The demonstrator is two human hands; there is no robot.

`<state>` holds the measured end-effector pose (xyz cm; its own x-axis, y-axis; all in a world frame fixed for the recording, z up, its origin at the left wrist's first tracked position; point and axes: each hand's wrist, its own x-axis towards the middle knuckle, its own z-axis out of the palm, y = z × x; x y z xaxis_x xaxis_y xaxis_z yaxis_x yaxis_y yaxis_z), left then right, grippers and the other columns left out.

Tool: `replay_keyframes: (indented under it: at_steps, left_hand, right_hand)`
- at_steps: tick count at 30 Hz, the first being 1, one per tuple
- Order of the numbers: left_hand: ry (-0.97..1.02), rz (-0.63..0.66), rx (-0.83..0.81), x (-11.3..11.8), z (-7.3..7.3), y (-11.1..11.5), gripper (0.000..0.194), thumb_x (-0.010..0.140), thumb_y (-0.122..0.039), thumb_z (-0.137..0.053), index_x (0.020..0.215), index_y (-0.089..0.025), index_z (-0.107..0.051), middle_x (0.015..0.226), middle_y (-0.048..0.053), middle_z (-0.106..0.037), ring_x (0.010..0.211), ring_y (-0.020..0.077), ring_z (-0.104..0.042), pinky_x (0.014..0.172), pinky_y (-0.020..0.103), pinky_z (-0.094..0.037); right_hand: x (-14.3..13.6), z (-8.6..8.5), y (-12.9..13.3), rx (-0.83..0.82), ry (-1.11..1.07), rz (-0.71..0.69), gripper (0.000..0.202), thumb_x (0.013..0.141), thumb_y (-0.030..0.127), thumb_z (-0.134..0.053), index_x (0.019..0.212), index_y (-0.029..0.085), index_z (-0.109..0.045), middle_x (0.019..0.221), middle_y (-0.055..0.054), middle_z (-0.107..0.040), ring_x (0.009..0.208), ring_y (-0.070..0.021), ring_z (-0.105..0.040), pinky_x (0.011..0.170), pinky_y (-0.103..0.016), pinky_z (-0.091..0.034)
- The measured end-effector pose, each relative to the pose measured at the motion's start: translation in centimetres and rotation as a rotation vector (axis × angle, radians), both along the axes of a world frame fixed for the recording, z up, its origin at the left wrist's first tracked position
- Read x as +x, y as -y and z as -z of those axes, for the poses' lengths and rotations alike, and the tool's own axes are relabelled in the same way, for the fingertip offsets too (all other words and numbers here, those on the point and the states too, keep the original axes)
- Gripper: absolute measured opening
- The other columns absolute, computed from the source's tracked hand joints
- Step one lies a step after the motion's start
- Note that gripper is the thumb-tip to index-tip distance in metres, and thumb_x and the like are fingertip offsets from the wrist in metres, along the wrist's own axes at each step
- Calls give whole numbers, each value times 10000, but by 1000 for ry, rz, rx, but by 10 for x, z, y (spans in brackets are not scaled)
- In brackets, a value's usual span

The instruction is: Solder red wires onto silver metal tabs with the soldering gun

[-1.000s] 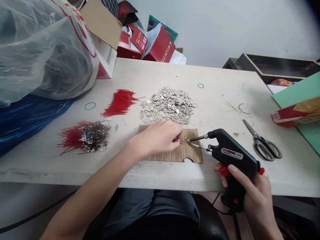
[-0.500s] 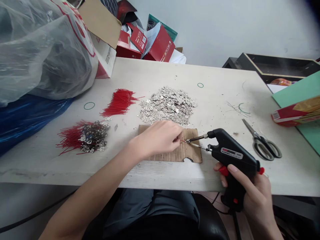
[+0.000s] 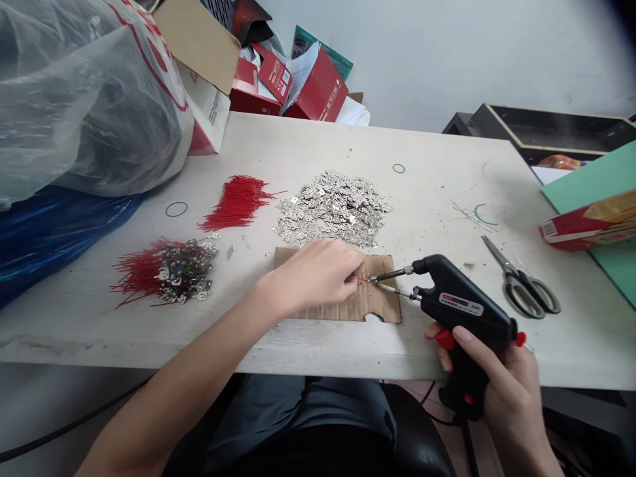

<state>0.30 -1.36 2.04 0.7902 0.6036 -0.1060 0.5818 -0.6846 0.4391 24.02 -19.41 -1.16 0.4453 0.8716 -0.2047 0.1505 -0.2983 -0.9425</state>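
Observation:
My left hand (image 3: 325, 271) is closed in a pinch over a piece of cardboard (image 3: 382, 308), holding a short red wire (image 3: 364, 280). My right hand (image 3: 501, 374) wraps round the handle of a black soldering gun (image 3: 460, 308), with a finger at its red trigger. The gun's tip meets the wire's end above the cardboard, at a small metal piece (image 3: 373, 281) too small to make out fully. Behind the cardboard lies a heap of small silver metal tabs (image 3: 338, 209). To the left are a bundle of red wires (image 3: 237, 202) and a pile of wires with tabs attached (image 3: 166, 271).
Scissors (image 3: 524, 281) lie right of the soldering gun, near wire scraps (image 3: 470, 213). A plastic bag (image 3: 94, 99) fills the left, beside an opened carton (image 3: 203, 40). A red box (image 3: 586, 222) stands at the right edge. Green rubber bands (image 3: 177, 209) lie on the white table (image 3: 74, 338).

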Motion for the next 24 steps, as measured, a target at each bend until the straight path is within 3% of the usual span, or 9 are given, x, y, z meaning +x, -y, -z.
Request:
replay_keyframes:
  at_steps: [24]
  left_hand:
    - [28, 12, 3, 1, 2, 0, 151, 879, -62, -600, 804, -192, -600, 875, 23, -731, 782, 164, -599, 650, 316, -348]
  right_hand:
    - [6, 6, 1, 34, 7, -35, 376, 985, 543, -793, 906, 177, -826, 651, -59, -646, 593, -209, -578, 508, -315, -422]
